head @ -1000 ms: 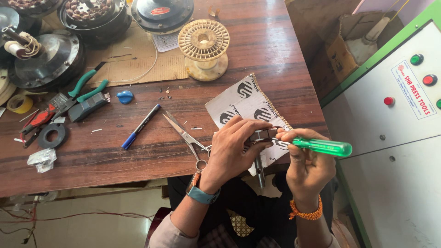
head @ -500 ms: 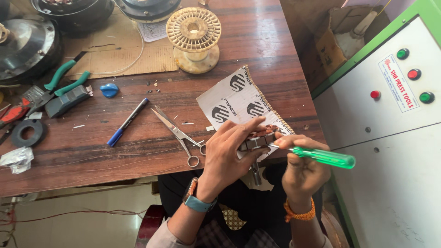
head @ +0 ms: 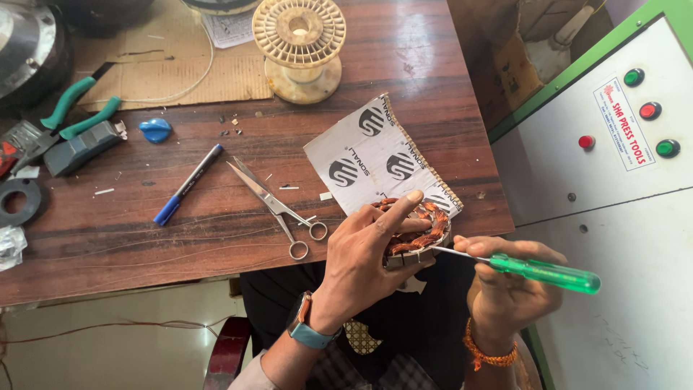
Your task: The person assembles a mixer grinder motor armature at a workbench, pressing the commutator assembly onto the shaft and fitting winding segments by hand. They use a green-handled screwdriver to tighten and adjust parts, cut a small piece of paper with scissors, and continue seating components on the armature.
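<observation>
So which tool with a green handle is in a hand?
The screwdriver, gripped by the right hand. The green-handled pliers lie untouched on the table, far left.

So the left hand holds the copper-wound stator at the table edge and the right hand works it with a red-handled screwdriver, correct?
Not quite: the head view shows the screwdriver in the right hand has a green handle, not red. The left hand does hold the copper-wound stator at the table edge.
</observation>
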{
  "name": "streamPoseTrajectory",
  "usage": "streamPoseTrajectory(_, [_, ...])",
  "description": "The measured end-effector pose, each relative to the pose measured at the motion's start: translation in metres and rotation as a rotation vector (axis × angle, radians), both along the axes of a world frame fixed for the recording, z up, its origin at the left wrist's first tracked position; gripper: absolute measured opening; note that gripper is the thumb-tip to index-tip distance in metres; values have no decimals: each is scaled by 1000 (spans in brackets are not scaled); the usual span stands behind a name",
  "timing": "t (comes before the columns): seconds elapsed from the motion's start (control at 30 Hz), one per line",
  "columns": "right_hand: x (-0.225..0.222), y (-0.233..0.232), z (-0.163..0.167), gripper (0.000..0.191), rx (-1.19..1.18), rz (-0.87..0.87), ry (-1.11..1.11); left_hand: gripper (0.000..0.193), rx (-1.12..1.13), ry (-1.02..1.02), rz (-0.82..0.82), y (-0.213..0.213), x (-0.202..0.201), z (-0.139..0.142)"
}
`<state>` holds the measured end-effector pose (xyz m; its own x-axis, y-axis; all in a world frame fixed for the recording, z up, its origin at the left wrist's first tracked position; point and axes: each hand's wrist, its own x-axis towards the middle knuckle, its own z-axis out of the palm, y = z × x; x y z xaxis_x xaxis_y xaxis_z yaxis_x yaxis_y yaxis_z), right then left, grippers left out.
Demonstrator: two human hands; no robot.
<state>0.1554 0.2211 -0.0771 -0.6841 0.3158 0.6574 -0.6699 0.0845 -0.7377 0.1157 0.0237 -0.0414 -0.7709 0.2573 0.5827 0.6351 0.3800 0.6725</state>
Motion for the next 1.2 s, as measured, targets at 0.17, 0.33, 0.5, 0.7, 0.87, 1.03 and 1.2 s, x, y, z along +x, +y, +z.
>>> streamPoseTrajectory(0.17, [6,4,-1,34,43,95,51,84,6,-33,-34,-1,0,0])
streamPoseTrajectory(0.33, [9,-2,12,26,210,92,-22,66,-17,-11,-27,1,0,-5])
streamPoseTrajectory(0.5, [7,-13,36,25,461,21,-13,43,-12,77,-3,3,2,-7])
streamPoseTrajectory(0.7, [1,-21,39,20,560,-93,-31,44,-17,88,-26,2,2,-3])
streamPoseTrajectory(0.87, [-14,-15,21,24,305,17,-83,43,45,33,-32,0,1,-1])
streamPoseTrajectory(1.03, [-12,-18,8,24,252,18,-19,44,61,5,-16,1,3,-4])
streamPoseTrajectory(1.2, [-11,-19,9,26,264,-56,-117,41,55,15,-42,-1,-4,-6])
